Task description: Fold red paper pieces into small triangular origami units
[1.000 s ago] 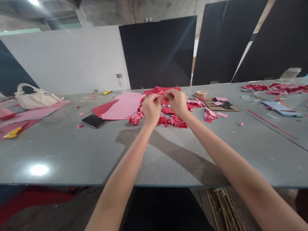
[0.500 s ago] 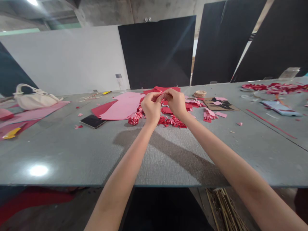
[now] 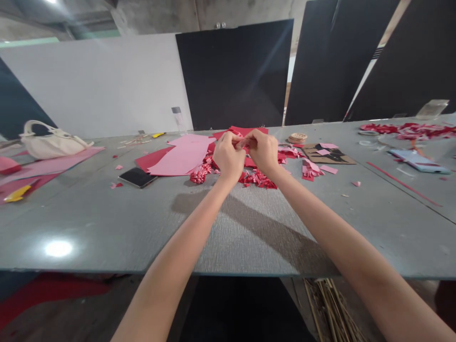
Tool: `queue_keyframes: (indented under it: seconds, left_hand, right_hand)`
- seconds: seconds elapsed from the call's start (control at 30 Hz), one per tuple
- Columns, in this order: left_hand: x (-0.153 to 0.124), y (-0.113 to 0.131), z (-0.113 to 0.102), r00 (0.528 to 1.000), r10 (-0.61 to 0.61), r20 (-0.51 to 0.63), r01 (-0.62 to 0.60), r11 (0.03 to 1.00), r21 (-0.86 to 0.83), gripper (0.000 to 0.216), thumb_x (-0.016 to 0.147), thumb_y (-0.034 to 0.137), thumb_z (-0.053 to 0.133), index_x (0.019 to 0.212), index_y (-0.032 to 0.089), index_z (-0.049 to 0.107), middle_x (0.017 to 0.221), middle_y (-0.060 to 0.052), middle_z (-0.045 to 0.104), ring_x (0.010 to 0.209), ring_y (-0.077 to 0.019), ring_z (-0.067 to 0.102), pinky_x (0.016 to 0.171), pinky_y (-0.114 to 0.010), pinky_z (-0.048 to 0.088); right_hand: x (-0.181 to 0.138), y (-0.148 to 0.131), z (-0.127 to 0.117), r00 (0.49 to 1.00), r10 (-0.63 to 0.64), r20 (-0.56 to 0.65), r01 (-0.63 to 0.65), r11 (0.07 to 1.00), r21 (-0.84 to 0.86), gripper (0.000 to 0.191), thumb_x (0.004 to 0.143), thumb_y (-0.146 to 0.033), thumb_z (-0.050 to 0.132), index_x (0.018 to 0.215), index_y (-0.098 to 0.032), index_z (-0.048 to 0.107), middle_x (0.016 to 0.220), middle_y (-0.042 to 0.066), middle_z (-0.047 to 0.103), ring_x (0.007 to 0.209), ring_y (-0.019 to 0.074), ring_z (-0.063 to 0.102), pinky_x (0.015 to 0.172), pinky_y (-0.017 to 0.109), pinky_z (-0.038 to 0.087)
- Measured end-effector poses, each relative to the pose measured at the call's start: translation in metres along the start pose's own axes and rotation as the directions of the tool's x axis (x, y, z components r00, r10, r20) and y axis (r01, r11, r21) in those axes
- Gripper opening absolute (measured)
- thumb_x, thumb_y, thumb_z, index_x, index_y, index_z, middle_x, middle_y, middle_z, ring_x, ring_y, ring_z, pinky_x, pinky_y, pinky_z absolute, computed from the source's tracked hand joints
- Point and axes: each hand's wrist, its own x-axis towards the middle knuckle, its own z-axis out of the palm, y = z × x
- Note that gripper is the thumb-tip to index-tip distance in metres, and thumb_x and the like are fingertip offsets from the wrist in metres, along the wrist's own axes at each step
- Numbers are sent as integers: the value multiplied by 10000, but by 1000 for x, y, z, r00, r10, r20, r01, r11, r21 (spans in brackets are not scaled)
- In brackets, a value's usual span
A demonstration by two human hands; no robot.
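Observation:
My left hand and my right hand are held close together above the grey table, fingers pinched on a small red folded-paper piece between them. Most of that piece is hidden by my fingers. Just below the hands lies a heap of small red folded paper bits, and another red-and-pink cluster lies to the left of it. Pink paper sheets over red sheets lie to the left of my hands.
A black phone lies left of the paper. A white handbag sits at the far left on a pink sheet. A brown card with pink scraps, a twine roll and red scraps lie at the right. Dark panels stand behind.
My hands have drawn slightly closer together and closed more tightly round the red piece, hiding more of it. The view has shifted a little.

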Motion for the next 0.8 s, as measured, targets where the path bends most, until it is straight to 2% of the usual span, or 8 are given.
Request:
queue_keyframes:
  seconds: [0.1,0.17,0.23,0.33,0.57,0.7,0.77,0.8]
  left_hand:
    - [4,-2,-7,995,89,47,-87,995,-48,104,843,218,649,779,248,573,858,-7,699,774,-174,619,749,-321,449]
    - [4,-5,-14,990,140,23,-138,988,-69,80,898,295,598,836,244,590,911,-27,702,825,-176,623,786,-319,453]
    - [-1,-11,-21,990,126,-61,-130,989,-67,149,950,330,508,867,239,591,930,-41,695,867,-177,620,789,-309,457]
    - [-12,-25,-30,988,84,-133,-92,994,-54,169,963,327,477,866,234,579,923,-48,681,882,-175,608,804,-304,453]
    - [-35,-61,-33,984,94,-150,-99,995,-29,168,957,293,464,843,228,568,862,-44,665,842,-177,602,804,-313,455]
    - [-40,-69,-37,989,97,-112,-105,992,-72,151,952,257,468,858,221,581,847,-36,658,821,-173,604,824,-323,453]
    - [-41,-70,-40,990,82,-113,-91,992,-82,140,946,248,482,870,217,596,857,-40,661,835,-175,606,812,-319,456]
    - [-42,-70,-42,991,79,-112,-89,992,-91,139,945,243,484,871,212,598,866,-44,662,834,-175,602,796,-316,458]
  right_hand:
    - [4,-2,-1,1000,2,-26,-1,1000,23,242,794,-98,427,800,-189,651,741,32,709,662,144,598,637,267,380]
    - [6,-6,-3,1000,7,-26,-7,999,37,230,820,-115,430,806,-191,647,752,33,709,670,145,600,655,272,392]
    - [7,-9,-4,999,40,-22,-39,998,44,218,841,-131,436,808,-192,643,750,36,707,679,150,609,679,280,407]
    - [7,-9,-5,995,100,-21,-99,993,58,194,872,-186,461,814,-191,646,744,47,707,696,167,630,704,296,425]
    - [7,12,-1,987,158,-21,-157,987,29,189,888,-251,493,861,-180,666,776,66,719,721,190,656,711,313,446]
    - [13,24,-3,987,140,82,-135,988,-71,191,880,-264,528,848,-167,690,753,70,714,685,187,635,651,298,418]
    - [12,30,-4,969,123,213,-90,983,-158,188,872,-240,532,814,-173,698,746,62,710,671,183,622,624,290,399]
    - [11,33,-4,941,120,316,-55,977,-207,191,866,-227,532,789,-176,699,747,59,710,672,183,621,617,287,394]
